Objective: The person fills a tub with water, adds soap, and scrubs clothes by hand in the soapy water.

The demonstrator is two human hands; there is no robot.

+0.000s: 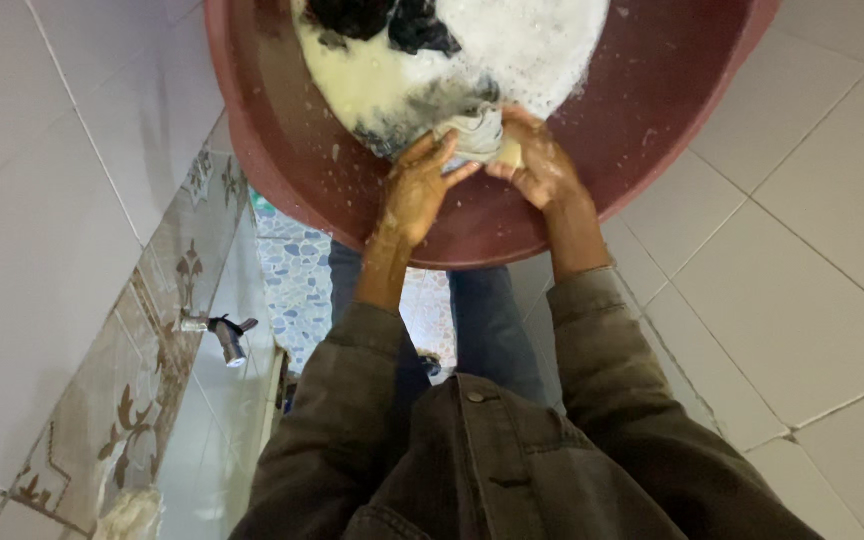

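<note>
One round reddish plastic basin [652,120] holds milky, foamy water [542,50] just beyond the fingers. One wet grey cloth [472,135] lies bunched between two hands. The left hand [417,190] has its fingers [442,155] clamped on the cloth. The right hand [542,165] presses one small pale bar of soap [510,153] against it, fingers curled around it. One metal tap [224,335] sticks out of the tiled wall, well behind the left fingers.

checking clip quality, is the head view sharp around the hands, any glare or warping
Head view: soft, even light with no hard shadows; left hand and right hand fairly sharp on the wet cloth; faint sheen on the red basin; white suds near blown out; tile lines bow from wide-angle distortion.
</note>
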